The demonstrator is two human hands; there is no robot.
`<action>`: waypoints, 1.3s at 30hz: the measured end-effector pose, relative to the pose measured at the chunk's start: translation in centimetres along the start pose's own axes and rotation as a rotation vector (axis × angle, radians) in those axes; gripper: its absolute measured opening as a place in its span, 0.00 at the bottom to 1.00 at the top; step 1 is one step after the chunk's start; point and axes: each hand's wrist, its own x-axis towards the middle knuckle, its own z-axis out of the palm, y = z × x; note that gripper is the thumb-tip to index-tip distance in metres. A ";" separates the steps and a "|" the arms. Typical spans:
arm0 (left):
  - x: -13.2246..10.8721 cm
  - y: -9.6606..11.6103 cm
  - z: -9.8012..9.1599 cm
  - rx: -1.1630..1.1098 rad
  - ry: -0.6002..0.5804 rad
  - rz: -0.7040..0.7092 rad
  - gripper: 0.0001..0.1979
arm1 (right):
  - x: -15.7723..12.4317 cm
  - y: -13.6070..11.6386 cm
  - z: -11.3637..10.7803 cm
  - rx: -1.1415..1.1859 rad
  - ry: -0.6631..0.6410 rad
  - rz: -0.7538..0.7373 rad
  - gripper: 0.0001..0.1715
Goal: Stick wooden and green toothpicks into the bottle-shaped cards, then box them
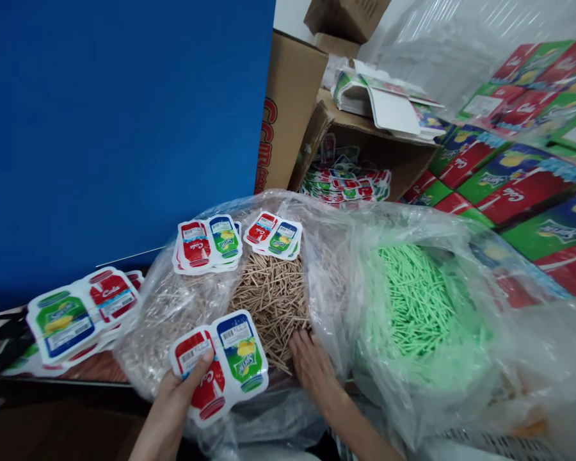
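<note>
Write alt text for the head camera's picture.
A left hand holds a Cola-and-Sprite card; the right hand touches brown sticks in a clear bag. To the right is a bag of green sticks; behind, an open box of cards.

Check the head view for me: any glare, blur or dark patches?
Head view: highlights streak the clear plastic bag around the brown sticks; head view: the stacked Cola and Sprite boxes at right look soft and stretched; head view: the lower left corner is dark; head view: the Cola and Sprite card in the left hand is sharper, its fine print unreadable.
</note>
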 end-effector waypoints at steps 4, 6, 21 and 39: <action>-0.7 0.3 0.1 -0.001 -0.018 -0.008 0.07 | 0.1 -0.2 -0.3 0.085 -0.042 0.018 0.32; -1.1 0.5 0.0 -0.004 -0.027 -0.015 0.07 | 0.8 -0.1 -1.0 0.123 -0.082 0.022 0.30; -2.6 1.1 -1.6 0.070 -0.129 -0.043 0.12 | 7.1 -0.5 -7.4 0.790 -0.314 0.241 0.14; -0.9 -1.3 2.7 1.289 -0.959 0.532 0.14 | 8.7 -1.8 -6.0 1.404 0.208 0.607 0.17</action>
